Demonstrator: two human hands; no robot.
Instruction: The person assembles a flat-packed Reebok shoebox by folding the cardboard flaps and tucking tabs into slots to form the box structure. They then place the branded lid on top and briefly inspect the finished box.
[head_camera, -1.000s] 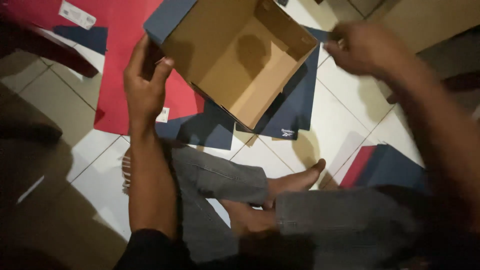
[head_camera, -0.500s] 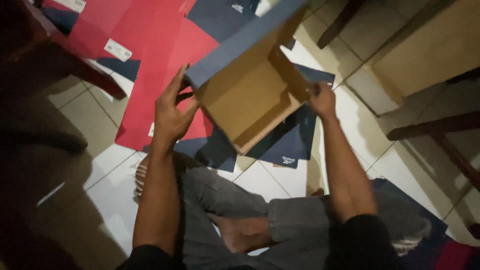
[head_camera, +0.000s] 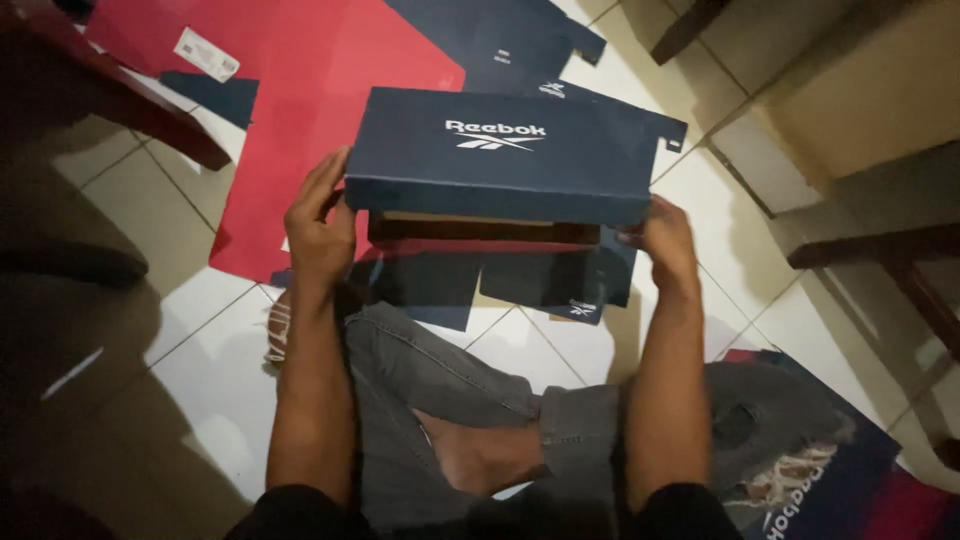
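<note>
left hand (head_camera: 322, 228): fingers clamped on navy shoebox (head_camera: 505, 155) left end | right hand (head_camera: 664, 240): gripping right end, fingertips probably tucked beneath | box held between both hands | beyond: flat red cardboard sheet (head_camera: 320, 90), tiled floor (head_camera: 720, 200)

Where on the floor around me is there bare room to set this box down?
Bare white tile floor lies left of the left hand, below the red cardboard sheet. More bare tile lies right of the right hand, toward the wooden furniture leg. Under the navy blue cardboard box it is crowded with flat navy cardboard pieces.
</note>
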